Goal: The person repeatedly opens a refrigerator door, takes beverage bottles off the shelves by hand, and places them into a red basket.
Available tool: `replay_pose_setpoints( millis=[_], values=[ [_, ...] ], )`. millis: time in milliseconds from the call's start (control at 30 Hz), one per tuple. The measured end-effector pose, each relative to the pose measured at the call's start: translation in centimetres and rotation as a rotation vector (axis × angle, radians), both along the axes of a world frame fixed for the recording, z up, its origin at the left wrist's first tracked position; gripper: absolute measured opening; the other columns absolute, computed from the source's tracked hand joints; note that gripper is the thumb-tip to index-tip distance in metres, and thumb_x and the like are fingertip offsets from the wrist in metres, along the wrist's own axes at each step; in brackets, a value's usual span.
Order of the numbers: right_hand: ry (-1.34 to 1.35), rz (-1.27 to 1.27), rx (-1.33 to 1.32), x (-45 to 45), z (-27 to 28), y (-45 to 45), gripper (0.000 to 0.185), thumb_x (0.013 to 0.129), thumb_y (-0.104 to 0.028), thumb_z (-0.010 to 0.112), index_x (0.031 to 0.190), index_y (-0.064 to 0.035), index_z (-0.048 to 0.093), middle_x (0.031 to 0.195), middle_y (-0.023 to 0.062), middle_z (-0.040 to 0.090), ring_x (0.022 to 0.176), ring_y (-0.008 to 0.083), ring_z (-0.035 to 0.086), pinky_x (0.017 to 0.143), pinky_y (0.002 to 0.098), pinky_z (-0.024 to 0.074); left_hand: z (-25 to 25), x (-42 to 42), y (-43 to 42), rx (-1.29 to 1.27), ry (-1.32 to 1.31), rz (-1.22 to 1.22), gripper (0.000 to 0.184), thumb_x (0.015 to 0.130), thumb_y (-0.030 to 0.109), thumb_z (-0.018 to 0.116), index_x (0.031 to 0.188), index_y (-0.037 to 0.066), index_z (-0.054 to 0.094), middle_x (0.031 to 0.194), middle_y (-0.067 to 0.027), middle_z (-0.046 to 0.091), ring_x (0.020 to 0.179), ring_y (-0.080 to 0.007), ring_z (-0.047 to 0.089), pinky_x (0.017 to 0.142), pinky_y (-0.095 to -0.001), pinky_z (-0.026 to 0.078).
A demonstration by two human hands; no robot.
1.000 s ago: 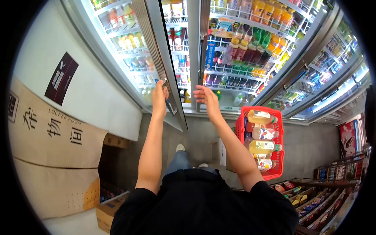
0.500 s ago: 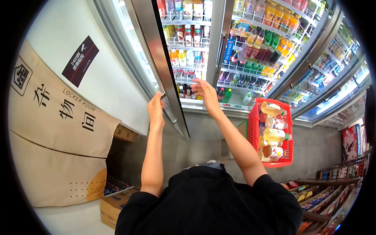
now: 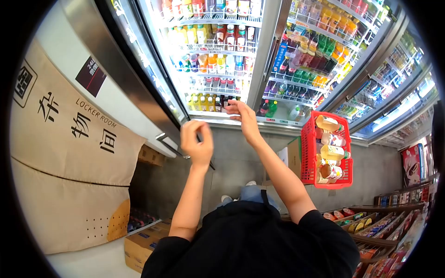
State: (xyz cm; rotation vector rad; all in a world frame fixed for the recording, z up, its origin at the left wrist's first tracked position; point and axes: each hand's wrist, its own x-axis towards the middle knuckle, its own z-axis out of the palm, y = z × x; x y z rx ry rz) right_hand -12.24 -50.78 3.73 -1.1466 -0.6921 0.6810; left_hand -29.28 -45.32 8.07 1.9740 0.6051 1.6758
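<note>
My left hand (image 3: 197, 144) hangs in front of the open fridge door (image 3: 139, 69), just right of its metal handle (image 3: 170, 144). Its fingers are loosely curled with a gap inside the curl, and nothing shows in it. In front of the lowest shelf, my right hand (image 3: 244, 121) is open, fingers stretched to the left, holding nothing. Beyond the hands, the lit fridge shelves (image 3: 218, 48) carry rows of bottled drinks. Yellow bottles (image 3: 203, 103) and dark bottles stand on the bottom shelf, the dark ones partly behind my right hand.
A red basket (image 3: 303, 160) full of drink bottles stands to the right, beside a cardboard box (image 3: 293, 155). More glass-door fridges (image 3: 352, 104) run along the right. A beige curtain (image 3: 69, 153) hangs at left above another carton (image 3: 141, 245). Snack shelves (image 3: 371, 227) are at lower right.
The fridge door has swung further open to the left, exposing more shelves. My left hand has left the door handle and moved slightly right and down. My right hand stays stretched toward the fridge.
</note>
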Motion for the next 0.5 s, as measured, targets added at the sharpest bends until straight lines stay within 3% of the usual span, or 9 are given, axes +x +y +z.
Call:
replay_pose_setpoints(
  millis=[100, 200, 300, 500],
  values=[
    [-0.007, -0.013, 0.006, 0.6, 0.4, 0.2, 0.048, 0.107, -0.04, 0.039, 0.124, -0.0017, 0.062, 0.106, 0.0084, 0.069, 0.097, 0.0151, 0.064, 0.083, 0.029, 0.0504, -3.4, 4.9, 2.7, -0.521, 0.05, -0.463, 0.013, 0.095, 0.009, 0.063, 0.104, 0.0, 0.065, 0.093, -0.0057, 0.068, 0.081, -0.0129, 0.064, 0.077, -0.0246, 0.05],
    [-0.007, -0.028, -0.004, 2.0, 0.5, 0.7, 0.047, 0.106, -0.039, 0.039, 0.123, -0.0018, 0.062, 0.106, 0.0081, 0.069, 0.096, 0.0148, 0.063, 0.083, 0.0287, 0.0502, -4.3, 7.7, 6.2, -0.738, 0.181, -0.608, 0.018, 0.096, 0.016, 0.063, 0.104, 0.0, 0.067, 0.09, -0.0062, 0.069, 0.082, -0.0099, 0.063, 0.072, -0.0248, 0.049],
    [0.002, -0.051, -0.005, 4.1, 0.0, 1.8, 0.046, 0.106, -0.039, 0.04, 0.123, -0.0023, 0.062, 0.105, 0.0076, 0.068, 0.095, 0.0145, 0.063, 0.083, 0.0288, 0.0498, -3.5, 10.0, 8.9, -0.837, 0.094, -0.671, 0.022, 0.098, 0.02, 0.062, 0.104, 0.0, 0.068, 0.085, -0.0027, 0.068, 0.079, -0.0094, 0.062, 0.073, -0.0236, 0.048],
    [0.027, -0.016, 0.002, 8.0, 0.8, 6.4, 0.045, 0.106, -0.039, 0.04, 0.124, -0.0034, 0.062, 0.105, 0.0074, 0.068, 0.095, 0.0135, 0.062, 0.084, 0.0282, 0.0489, -3.5, 13.8, 14.9, -0.966, -0.004, -0.558, 0.021, 0.097, 0.02, 0.061, 0.102, 0.001, 0.068, 0.088, -0.0028, 0.067, 0.08, -0.0091, 0.06, 0.071, -0.023, 0.046]
  ],
)
